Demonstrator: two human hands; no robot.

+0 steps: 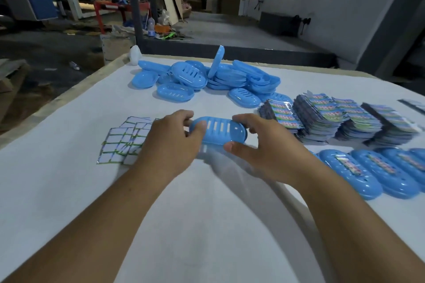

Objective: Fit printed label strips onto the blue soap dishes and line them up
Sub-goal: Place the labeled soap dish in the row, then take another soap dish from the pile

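While label stacks (322,117) sit nearby, both hands' grip clasps one blue soap dish (218,131).

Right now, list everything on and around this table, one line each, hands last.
held soap dish: one, blue, slotted, unlabelled, centre.
loose soap dishes: a pile, blue, far side.
labelled soap dishes: row of at least four, blue, right edge.
label strips: several stacks, multicoloured print, right.
blank-side strips: fanned heap, white with green edges, left.
bottle: one, white, far corner.
table: one, white top.
left hand: grips the dish's left end.
right hand: grips its right end.
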